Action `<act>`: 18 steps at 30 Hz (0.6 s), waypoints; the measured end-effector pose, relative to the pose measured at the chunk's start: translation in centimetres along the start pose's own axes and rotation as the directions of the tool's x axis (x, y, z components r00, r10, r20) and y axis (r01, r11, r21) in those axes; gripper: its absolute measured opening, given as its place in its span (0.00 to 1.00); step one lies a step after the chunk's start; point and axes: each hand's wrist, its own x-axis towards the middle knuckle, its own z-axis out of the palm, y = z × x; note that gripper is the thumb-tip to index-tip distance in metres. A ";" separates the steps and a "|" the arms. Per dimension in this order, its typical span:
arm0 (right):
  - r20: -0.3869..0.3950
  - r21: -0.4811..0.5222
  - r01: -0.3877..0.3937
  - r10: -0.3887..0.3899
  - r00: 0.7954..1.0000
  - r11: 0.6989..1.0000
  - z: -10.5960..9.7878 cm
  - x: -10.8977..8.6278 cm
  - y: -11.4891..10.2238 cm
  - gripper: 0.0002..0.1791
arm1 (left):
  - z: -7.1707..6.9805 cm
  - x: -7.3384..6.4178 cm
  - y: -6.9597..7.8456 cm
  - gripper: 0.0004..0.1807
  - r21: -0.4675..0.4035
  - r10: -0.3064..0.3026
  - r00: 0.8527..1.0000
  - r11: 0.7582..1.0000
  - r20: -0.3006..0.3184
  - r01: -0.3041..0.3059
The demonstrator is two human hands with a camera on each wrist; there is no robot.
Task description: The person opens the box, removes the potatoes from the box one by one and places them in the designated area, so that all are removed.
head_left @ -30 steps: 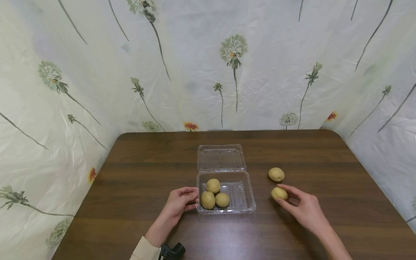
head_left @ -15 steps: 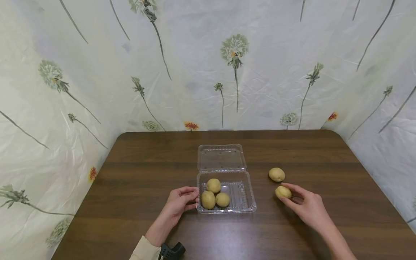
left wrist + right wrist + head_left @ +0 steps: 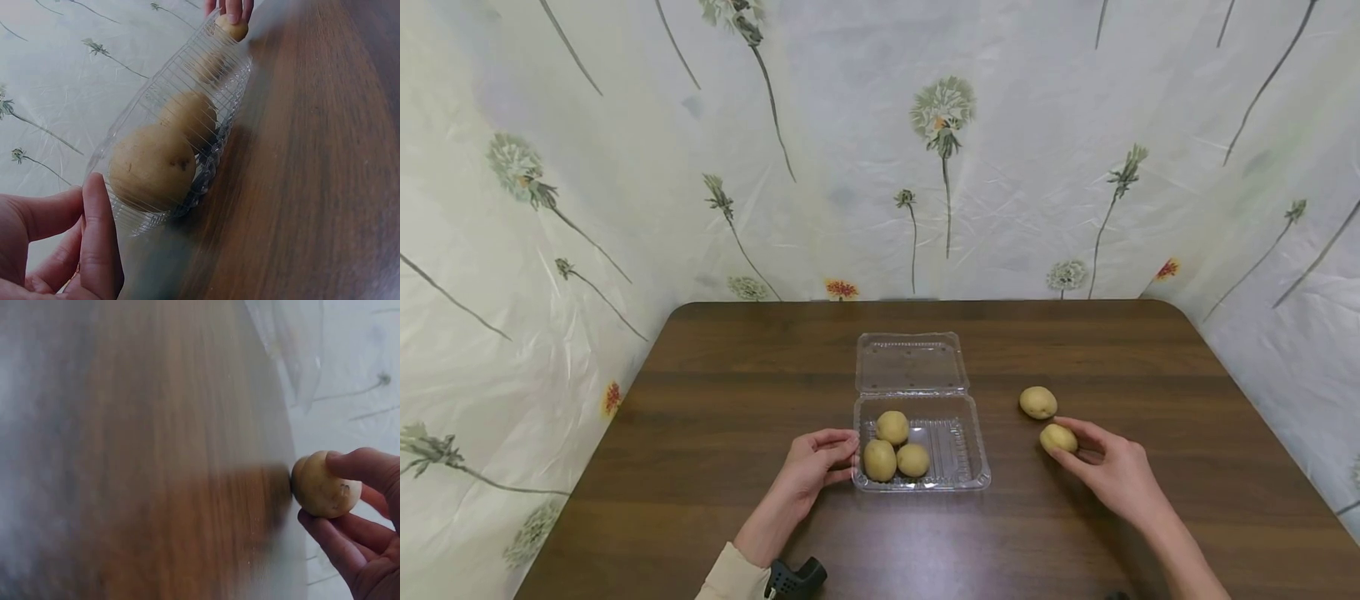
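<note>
A clear plastic clamshell container (image 3: 957,433) lies with its lid (image 3: 912,364) folded back. Three potatoes (image 3: 880,461) sit in its left half. My left hand (image 3: 808,471) pinches the container's left rim between thumb and fingers; in the left wrist view those fingertips (image 3: 97,187) meet at the plastic edge. To the right of the container, my right hand (image 3: 1108,467) holds a potato (image 3: 1057,438) between thumb and fingers, low over the table. Just beyond it another potato (image 3: 1038,402) lies on the wood. In the right wrist view the held potato (image 3: 325,487) mostly hides that one.
The brown wooden table (image 3: 737,358) has rounded far corners. Behind and beside it hangs a pale sheet (image 3: 850,167) printed with dandelions. A dark device (image 3: 796,578) sits at my left wrist, by a cream sleeve (image 3: 733,575).
My right hand has shifted a little right and away from me with its potato, closer to the loose one. The left hand and the container have stayed in place.
</note>
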 end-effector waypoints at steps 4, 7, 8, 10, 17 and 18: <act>0.009 0.003 -0.007 0.007 1.000 1.000 -0.1 0.3 0.3 0.24 | 0.0 -0.1 0.0 0.20 0.001 0.003 1.000 1.000 0.001 -0.003; 0.009 -0.006 -0.010 0.010 1.000 1.000 -0.2 0.5 0.4 0.24 | -0.1 -0.1 0.0 0.21 0.002 0.001 1.000 1.000 0.000 -0.001; 0.009 -0.011 -0.010 0.010 1.000 1.000 -0.3 0.6 0.5 0.23 | -0.1 0.0 0.0 0.21 0.004 0.001 1.000 1.000 0.001 -0.001; 0.012 -0.023 -0.007 0.007 1.000 1.000 -0.5 0.7 0.5 0.24 | -0.1 0.0 0.0 0.20 0.004 -0.003 1.000 1.000 -0.003 0.003; 0.022 -0.045 -0.006 0.007 1.000 0.999 -0.9 1.3 1.0 0.24 | -0.1 0.1 -0.1 0.19 -0.008 -0.003 1.000 1.000 -0.006 0.003; 0.023 -0.049 -0.007 0.008 1.000 0.999 -0.9 1.3 1.0 0.24 | -0.1 0.1 -0.1 0.19 -0.010 -0.003 1.000 1.000 -0.007 0.003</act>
